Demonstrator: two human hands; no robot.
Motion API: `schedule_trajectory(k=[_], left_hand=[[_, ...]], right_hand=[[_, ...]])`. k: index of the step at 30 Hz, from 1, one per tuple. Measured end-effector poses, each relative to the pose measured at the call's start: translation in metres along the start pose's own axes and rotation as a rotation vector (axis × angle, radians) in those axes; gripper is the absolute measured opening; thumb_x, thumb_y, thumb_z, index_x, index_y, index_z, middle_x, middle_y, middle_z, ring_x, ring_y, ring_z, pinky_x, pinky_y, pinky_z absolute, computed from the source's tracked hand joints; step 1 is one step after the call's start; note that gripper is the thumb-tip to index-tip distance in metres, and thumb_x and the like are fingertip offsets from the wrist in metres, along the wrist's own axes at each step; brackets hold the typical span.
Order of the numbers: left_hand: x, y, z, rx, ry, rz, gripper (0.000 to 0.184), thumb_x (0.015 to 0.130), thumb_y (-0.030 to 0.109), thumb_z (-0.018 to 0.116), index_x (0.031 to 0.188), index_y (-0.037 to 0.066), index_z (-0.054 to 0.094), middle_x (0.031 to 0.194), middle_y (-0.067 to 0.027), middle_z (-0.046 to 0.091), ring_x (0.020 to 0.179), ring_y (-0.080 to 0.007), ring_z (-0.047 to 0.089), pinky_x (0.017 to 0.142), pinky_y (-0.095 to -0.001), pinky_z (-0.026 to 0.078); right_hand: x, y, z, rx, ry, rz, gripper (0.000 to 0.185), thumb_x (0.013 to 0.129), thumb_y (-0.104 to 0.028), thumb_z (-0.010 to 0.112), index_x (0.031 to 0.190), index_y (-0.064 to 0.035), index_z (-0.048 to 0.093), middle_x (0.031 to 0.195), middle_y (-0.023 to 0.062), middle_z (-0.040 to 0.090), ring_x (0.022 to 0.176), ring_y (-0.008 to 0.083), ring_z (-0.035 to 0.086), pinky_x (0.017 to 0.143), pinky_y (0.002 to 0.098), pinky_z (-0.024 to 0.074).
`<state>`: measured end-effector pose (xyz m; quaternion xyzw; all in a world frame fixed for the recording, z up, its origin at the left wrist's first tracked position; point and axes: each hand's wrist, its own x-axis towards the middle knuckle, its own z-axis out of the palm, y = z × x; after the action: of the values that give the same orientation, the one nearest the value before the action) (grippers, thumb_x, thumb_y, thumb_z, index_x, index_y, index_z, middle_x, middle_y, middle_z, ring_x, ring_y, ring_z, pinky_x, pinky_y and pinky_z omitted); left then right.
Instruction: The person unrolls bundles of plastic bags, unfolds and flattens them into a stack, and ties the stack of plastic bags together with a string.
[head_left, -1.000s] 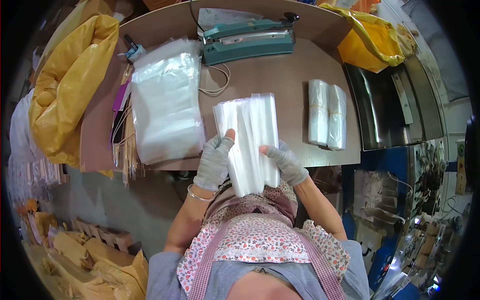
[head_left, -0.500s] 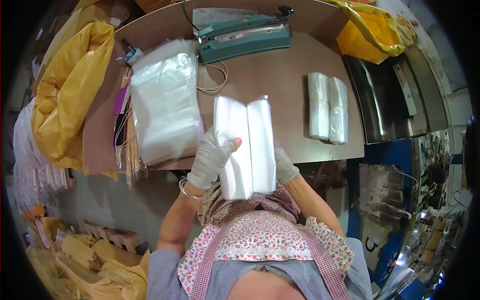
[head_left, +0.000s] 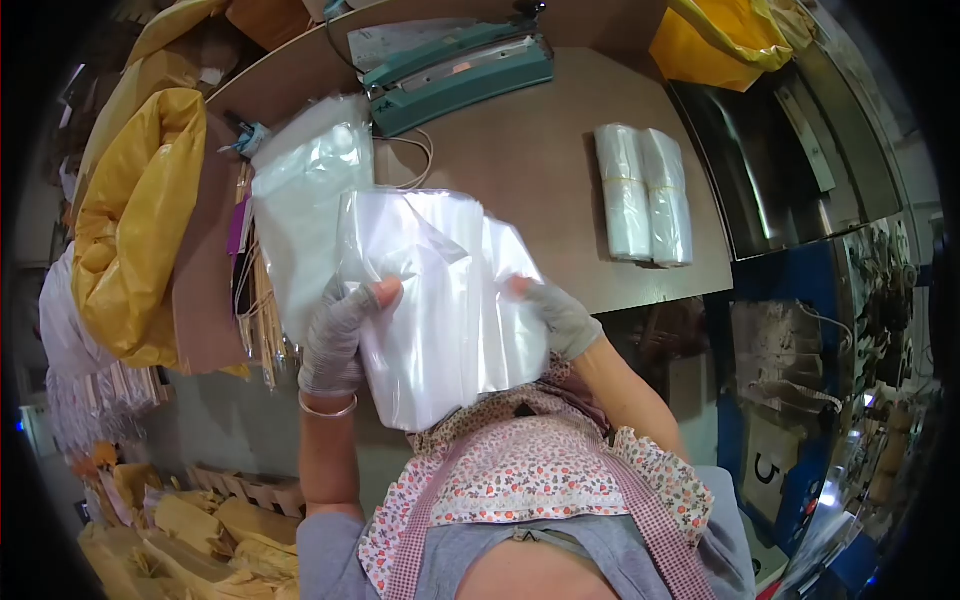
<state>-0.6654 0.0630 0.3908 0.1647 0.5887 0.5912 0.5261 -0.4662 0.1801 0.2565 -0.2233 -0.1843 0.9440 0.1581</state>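
A wide bundle of clear plastic bags (head_left: 425,310) is spread between my two gloved hands above the table's front edge. My left hand (head_left: 345,330) grips its left side, thumb on top and fingers hidden beneath. On the right side, my right hand (head_left: 555,312) holds the bundle the same way. Behind and to the left lies a stack of larger clear bags (head_left: 310,200), partly covered by the bundle. Two rolled bag bundles with bands round them (head_left: 645,195) rest side by side on the right of the table.
A green heat sealer (head_left: 460,75) stands at the back of the table (head_left: 510,150), its cord beside it. Thin sticks (head_left: 262,310) lie along the left edge. Yellow sacks stand at the far left (head_left: 140,230) and back right (head_left: 715,45). A dark metal tray (head_left: 760,170) adjoins the right side.
The bundle in my hands, narrow and folded before, has opened out wider. My left hand has moved left with it. The view has shifted, so the table appears tilted.
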Motion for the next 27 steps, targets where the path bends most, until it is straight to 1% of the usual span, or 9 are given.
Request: schedule_trajectory(k=[2,8,9,12,14,18,20,25,27], left_hand=[[-0.002,-0.013,-0.005,-0.127,0.052,-0.088,0.034,0.078,0.017,0.066,0.105,-0.001,0.059,0.091,-0.0051,0.064,0.080,-0.0130,0.061,0.077,-0.0263,0.050],[0.000,-0.077,-0.015,-0.625,-0.043,-0.051,0.037,0.079,0.021,0.066,0.107,-0.003,0.059,0.096,-0.0090,0.065,0.083,-0.0189,0.063,0.079,-0.0309,0.052],[0.009,-0.116,-0.036,-0.538,0.058,-0.019,0.037,0.081,0.023,0.064,0.107,-0.003,0.059,0.098,-0.0088,0.065,0.086,-0.0186,0.063,0.079,-0.0303,0.053],[0.007,-0.172,-0.023,-0.288,-0.132,0.075,0.037,0.090,0.028,0.056,0.111,-0.002,0.058,0.102,-0.0067,0.064,0.092,-0.0169,0.061,0.087,-0.0287,0.048],[0.012,-0.184,0.009,0.049,-0.313,0.401,0.040,0.094,0.034,0.049,0.119,0.003,0.055,0.107,-0.0053,0.061,0.099,-0.0169,0.058,0.094,-0.0301,0.044],[0.030,-0.166,0.045,0.027,-0.156,0.533,0.048,0.096,0.044,0.042,0.127,0.008,0.047,0.115,-0.0057,0.057,0.107,-0.0171,0.054,0.097,-0.0316,0.042],[0.037,-0.170,0.034,-1.005,-0.405,-0.072,0.060,0.095,0.055,0.034,0.133,0.009,0.040,0.123,-0.0062,0.051,0.111,-0.0174,0.051,0.096,-0.0324,0.043],[0.027,-0.169,0.013,-0.876,-0.319,-0.039,0.081,0.084,0.074,0.033,0.132,0.010,0.041,0.128,-0.0092,0.048,0.116,-0.0197,0.048,0.099,-0.0346,0.041],[0.020,-0.160,0.006,-1.173,-0.560,-0.098,0.083,0.083,0.074,0.031,0.133,0.008,0.042,0.130,-0.0108,0.048,0.119,-0.0205,0.046,0.102,-0.0361,0.037]], right_hand=[[-0.001,-0.004,0.010,-0.242,0.035,0.027,0.065,0.077,-0.036,0.074,0.125,-0.0008,0.050,0.113,0.0086,0.060,0.100,0.0191,0.060,0.088,0.0326,0.0506],[-0.027,-0.034,0.026,0.065,0.160,0.126,0.045,0.080,-0.010,0.065,0.121,0.0040,0.051,0.108,0.0134,0.063,0.096,0.0200,0.063,0.085,0.0346,0.0521],[-0.042,-0.049,0.046,0.060,0.129,0.097,0.043,0.080,-0.009,0.063,0.119,0.0043,0.051,0.106,0.0135,0.063,0.094,0.0204,0.063,0.083,0.0342,0.0525],[-0.075,-0.066,0.097,-0.048,0.238,0.030,0.040,0.080,-0.011,0.061,0.116,0.0035,0.052,0.102,0.0141,0.064,0.088,0.0215,0.065,0.079,0.0330,0.0533],[-0.084,-0.065,0.114,-0.087,0.337,0.071,0.041,0.079,-0.011,0.062,0.116,0.0025,0.052,0.101,0.0144,0.063,0.084,0.0216,0.065,0.077,0.0319,0.0537],[-0.108,-0.067,0.132,-0.206,0.441,0.089,0.042,0.080,-0.022,0.061,0.113,0.0030,0.055,0.096,0.0160,0.064,0.083,0.0202,0.065,0.075,0.0296,0.0536],[-0.124,-0.062,0.158,-0.366,0.716,-0.139,0.043,0.077,-0.026,0.063,0.107,0.0039,0.058,0.092,0.0154,0.065,0.077,0.0188,0.065,0.069,0.0282,0.0546],[-0.130,-0.066,0.163,-0.439,0.860,-0.589,0.032,0.074,-0.020,0.067,0.096,0.0038,0.064,0.086,0.0143,0.067,0.071,0.0186,0.067,0.064,0.0266,0.0565],[-0.132,-0.069,0.165,-0.514,0.920,-0.767,0.028,0.076,-0.018,0.067,0.093,0.0044,0.065,0.085,0.0145,0.067,0.071,0.0186,0.067,0.066,0.0276,0.0574]])
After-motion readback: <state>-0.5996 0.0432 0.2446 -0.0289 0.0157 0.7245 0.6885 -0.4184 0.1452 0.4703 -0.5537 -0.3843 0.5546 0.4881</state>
